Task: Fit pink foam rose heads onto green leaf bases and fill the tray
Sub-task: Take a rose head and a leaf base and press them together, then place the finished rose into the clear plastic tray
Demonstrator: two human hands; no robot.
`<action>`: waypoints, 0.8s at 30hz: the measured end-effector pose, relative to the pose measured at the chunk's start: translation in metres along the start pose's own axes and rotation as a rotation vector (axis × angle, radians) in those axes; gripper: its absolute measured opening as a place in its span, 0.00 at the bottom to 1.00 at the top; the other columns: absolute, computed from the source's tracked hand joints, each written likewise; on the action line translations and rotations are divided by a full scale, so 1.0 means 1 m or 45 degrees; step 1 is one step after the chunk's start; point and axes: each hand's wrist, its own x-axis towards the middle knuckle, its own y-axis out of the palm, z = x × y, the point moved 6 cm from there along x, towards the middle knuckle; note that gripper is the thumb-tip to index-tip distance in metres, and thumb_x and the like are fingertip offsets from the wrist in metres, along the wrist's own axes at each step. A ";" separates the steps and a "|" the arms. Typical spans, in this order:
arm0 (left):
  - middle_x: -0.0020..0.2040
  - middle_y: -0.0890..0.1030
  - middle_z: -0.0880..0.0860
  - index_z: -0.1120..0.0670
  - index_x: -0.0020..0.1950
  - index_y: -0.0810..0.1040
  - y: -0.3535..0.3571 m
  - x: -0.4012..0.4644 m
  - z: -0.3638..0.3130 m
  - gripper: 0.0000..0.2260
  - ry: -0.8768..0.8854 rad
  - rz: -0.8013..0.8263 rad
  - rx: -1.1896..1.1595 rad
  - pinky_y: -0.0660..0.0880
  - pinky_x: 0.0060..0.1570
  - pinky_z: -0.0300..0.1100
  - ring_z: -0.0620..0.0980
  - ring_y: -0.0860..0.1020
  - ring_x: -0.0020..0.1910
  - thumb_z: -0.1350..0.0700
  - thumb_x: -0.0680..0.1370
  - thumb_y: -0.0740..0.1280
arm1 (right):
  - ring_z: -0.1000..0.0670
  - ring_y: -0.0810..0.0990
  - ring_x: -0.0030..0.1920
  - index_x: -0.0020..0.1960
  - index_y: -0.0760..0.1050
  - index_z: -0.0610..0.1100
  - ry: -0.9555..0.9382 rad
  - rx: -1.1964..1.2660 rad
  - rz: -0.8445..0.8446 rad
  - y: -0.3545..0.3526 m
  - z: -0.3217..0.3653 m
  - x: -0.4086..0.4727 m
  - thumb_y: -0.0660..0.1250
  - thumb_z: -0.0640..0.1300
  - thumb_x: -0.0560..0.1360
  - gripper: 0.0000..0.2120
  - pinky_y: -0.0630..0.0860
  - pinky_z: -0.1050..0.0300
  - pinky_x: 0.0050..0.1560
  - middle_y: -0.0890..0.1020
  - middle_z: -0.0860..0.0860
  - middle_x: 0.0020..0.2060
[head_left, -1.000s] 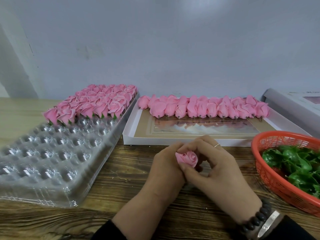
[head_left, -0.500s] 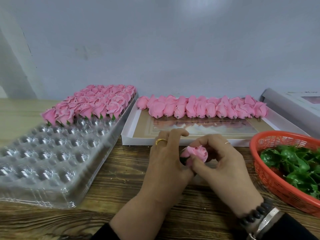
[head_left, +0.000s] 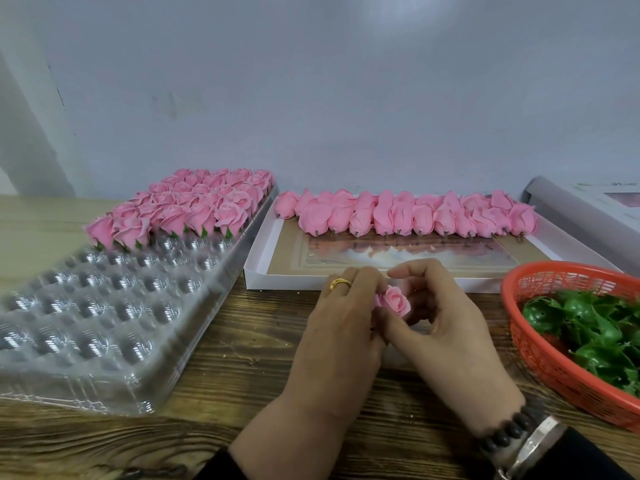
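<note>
- The left hand point(head_left: 341, 327) gripped a pink rose head point(head_left: 394, 301) above the wooden surface point(head_left: 242, 344), fingers curled round its near side; a gold ring sat on one finger.
- The right hand point(head_left: 446, 327) met it from the other side, thumb touching under the rose, the other fingers arched loosely over it.
- The clear plastic tray point(head_left: 104, 317) lay to the left; finished roses point(head_left: 194, 206) on green bases filled its far rows, the near cups bare.
- A white box point(head_left: 273, 275) behind the hands held a row of loose rose heads point(head_left: 408, 214) along its far edge.
- An orange basket point(head_left: 540, 355) of green leaf bases point(head_left: 595, 330) sat at the right.
</note>
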 end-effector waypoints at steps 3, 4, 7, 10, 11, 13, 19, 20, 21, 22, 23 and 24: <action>0.44 0.73 0.44 0.54 0.48 0.73 -0.001 0.000 0.001 0.11 0.002 -0.011 -0.006 0.67 0.45 0.36 0.45 0.70 0.46 0.65 0.70 0.69 | 0.59 0.76 0.35 0.46 0.73 0.55 0.012 0.065 0.020 0.000 -0.001 -0.001 0.70 0.45 0.64 0.12 0.73 0.67 0.36 0.78 0.54 0.39; 0.42 0.72 0.43 0.54 0.47 0.73 -0.001 0.000 0.001 0.10 0.006 -0.006 -0.008 0.67 0.44 0.35 0.45 0.70 0.45 0.64 0.70 0.69 | 0.58 0.76 0.36 0.47 0.73 0.55 0.013 0.094 0.029 0.000 -0.002 -0.002 0.68 0.46 0.65 0.12 0.74 0.65 0.37 0.78 0.54 0.39; 0.40 0.70 0.43 0.54 0.45 0.72 -0.001 0.001 0.000 0.07 0.038 0.001 -0.012 0.66 0.42 0.34 0.44 0.69 0.43 0.61 0.72 0.69 | 0.55 0.76 0.37 0.50 0.73 0.53 -0.026 0.155 0.028 -0.003 -0.002 -0.002 0.64 0.44 0.71 0.08 0.74 0.58 0.42 0.77 0.55 0.36; 0.41 0.73 0.45 0.54 0.45 0.72 0.000 0.000 0.002 0.08 0.048 0.009 -0.041 0.66 0.42 0.33 0.44 0.70 0.43 0.61 0.72 0.70 | 0.56 0.75 0.35 0.50 0.74 0.50 -0.041 0.221 -0.051 -0.007 -0.005 -0.001 0.61 0.43 0.77 0.05 0.73 0.63 0.40 0.76 0.54 0.32; 0.41 0.73 0.45 0.53 0.45 0.71 0.000 0.000 0.003 0.09 0.047 0.007 -0.053 0.66 0.43 0.33 0.44 0.70 0.43 0.61 0.71 0.70 | 0.57 0.75 0.34 0.50 0.74 0.49 -0.040 0.253 -0.073 -0.009 -0.005 -0.002 0.60 0.45 0.76 0.06 0.73 0.65 0.39 0.76 0.53 0.32; 0.41 0.73 0.45 0.52 0.44 0.70 -0.001 0.001 0.005 0.11 0.039 -0.017 -0.084 0.67 0.42 0.33 0.45 0.71 0.42 0.61 0.70 0.71 | 0.58 0.75 0.33 0.53 0.73 0.50 -0.046 0.257 -0.107 -0.010 -0.006 -0.003 0.58 0.47 0.73 0.10 0.73 0.67 0.38 0.79 0.53 0.34; 0.34 0.76 0.46 0.53 0.41 0.73 -0.031 0.009 0.011 0.10 -0.067 -0.168 -0.252 0.74 0.36 0.38 0.42 0.74 0.35 0.60 0.69 0.74 | 0.56 0.73 0.32 0.55 0.70 0.53 -0.037 0.076 -0.174 -0.013 -0.015 0.000 0.60 0.42 0.78 0.09 0.71 0.64 0.39 0.75 0.53 0.31; 0.33 0.75 0.45 0.52 0.40 0.73 -0.043 0.013 0.013 0.10 -0.076 -0.209 -0.263 0.73 0.35 0.33 0.40 0.74 0.33 0.59 0.68 0.74 | 0.56 0.74 0.33 0.55 0.70 0.53 -0.041 0.059 -0.151 -0.012 -0.015 0.000 0.60 0.42 0.78 0.09 0.71 0.64 0.39 0.74 0.52 0.33; 0.33 0.75 0.45 0.51 0.40 0.72 -0.057 0.019 0.017 0.11 -0.082 -0.257 -0.240 0.71 0.33 0.29 0.38 0.73 0.33 0.59 0.68 0.75 | 0.55 0.74 0.34 0.55 0.70 0.53 -0.045 0.033 -0.126 -0.010 -0.016 0.000 0.60 0.43 0.77 0.09 0.71 0.63 0.40 0.74 0.53 0.34; 0.32 0.74 0.44 0.51 0.39 0.72 -0.073 0.025 0.022 0.12 -0.089 -0.313 -0.198 0.69 0.32 0.27 0.36 0.72 0.31 0.59 0.67 0.75 | 0.55 0.74 0.35 0.55 0.70 0.54 -0.047 0.011 -0.107 -0.009 -0.016 0.001 0.60 0.44 0.77 0.09 0.71 0.62 0.41 0.74 0.53 0.35; 0.32 0.74 0.44 0.50 0.39 0.71 -0.091 0.033 0.029 0.13 -0.109 -0.373 -0.159 0.68 0.31 0.26 0.36 0.71 0.30 0.59 0.67 0.75 | 0.54 0.74 0.35 0.55 0.70 0.54 -0.050 0.003 -0.098 -0.008 -0.017 0.001 0.61 0.44 0.76 0.09 0.72 0.59 0.42 0.75 0.55 0.36; 0.33 0.73 0.44 0.48 0.38 0.71 -0.109 0.040 0.038 0.14 -0.147 -0.433 -0.135 0.67 0.30 0.27 0.37 0.69 0.28 0.60 0.67 0.76 | 0.54 0.74 0.35 0.55 0.70 0.54 -0.053 0.008 -0.092 -0.008 -0.016 0.000 0.61 0.44 0.76 0.09 0.73 0.57 0.43 0.75 0.55 0.36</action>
